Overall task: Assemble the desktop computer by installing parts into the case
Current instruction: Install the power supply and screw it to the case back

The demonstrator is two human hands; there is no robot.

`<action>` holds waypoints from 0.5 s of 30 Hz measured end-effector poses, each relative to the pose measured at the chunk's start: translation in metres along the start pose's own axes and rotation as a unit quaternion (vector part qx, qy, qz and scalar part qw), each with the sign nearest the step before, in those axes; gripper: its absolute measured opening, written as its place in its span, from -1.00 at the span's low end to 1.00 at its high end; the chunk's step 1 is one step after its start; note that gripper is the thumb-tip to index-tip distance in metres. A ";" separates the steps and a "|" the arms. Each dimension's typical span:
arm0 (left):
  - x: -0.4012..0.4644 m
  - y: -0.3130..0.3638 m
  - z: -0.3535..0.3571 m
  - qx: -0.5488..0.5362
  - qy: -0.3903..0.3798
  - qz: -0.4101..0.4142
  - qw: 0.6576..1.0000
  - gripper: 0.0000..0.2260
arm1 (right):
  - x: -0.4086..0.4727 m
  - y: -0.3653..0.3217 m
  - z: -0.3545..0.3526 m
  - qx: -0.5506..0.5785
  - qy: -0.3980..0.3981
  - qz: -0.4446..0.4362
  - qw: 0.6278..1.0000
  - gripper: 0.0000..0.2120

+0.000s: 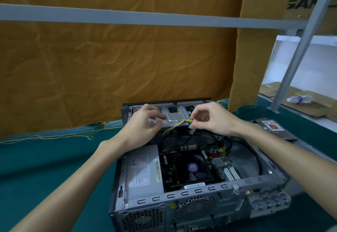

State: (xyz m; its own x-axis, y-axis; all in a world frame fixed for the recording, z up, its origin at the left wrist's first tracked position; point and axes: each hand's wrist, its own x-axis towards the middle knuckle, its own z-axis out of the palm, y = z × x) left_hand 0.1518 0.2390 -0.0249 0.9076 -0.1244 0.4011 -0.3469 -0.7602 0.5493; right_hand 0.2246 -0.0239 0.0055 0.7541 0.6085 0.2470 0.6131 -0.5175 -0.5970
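The open computer case (191, 186) lies on the green bench (45, 158). At its 12 o'clock end the right hand (213, 120) pinches a white connector (193, 126) on yellow and black wires (175, 127). The left hand (144, 124), motion-blurred, curls round a small pale part (154, 123) over the drive cage (173, 115).

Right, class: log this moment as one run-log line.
stage: cabling | right hand: pinches white plug on yellow wires | left hand: over drive cage, blurred | case: open
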 end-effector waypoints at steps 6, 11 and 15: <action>0.036 0.045 0.035 -0.067 -0.112 0.020 0.991 -0.75 | -0.012 0.010 0.000 0.062 0.016 0.016 0.998 -0.83; 0.047 0.041 0.062 -0.020 -0.157 0.031 0.987 -0.84 | -0.012 0.034 -0.009 0.107 0.005 0.030 0.994 -0.76; 0.053 0.042 0.081 0.084 -0.223 0.052 0.970 -0.85 | 0.009 0.057 -0.013 -0.040 0.115 0.061 0.991 -0.87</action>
State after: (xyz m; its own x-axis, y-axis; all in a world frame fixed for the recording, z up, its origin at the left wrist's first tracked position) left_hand 0.2042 0.1486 -0.0401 0.8946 -0.4414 0.0696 -0.4329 -0.8172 0.3805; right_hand 0.2699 -0.0561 -0.0163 0.8522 0.3892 0.3496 0.5232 -0.6302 -0.5737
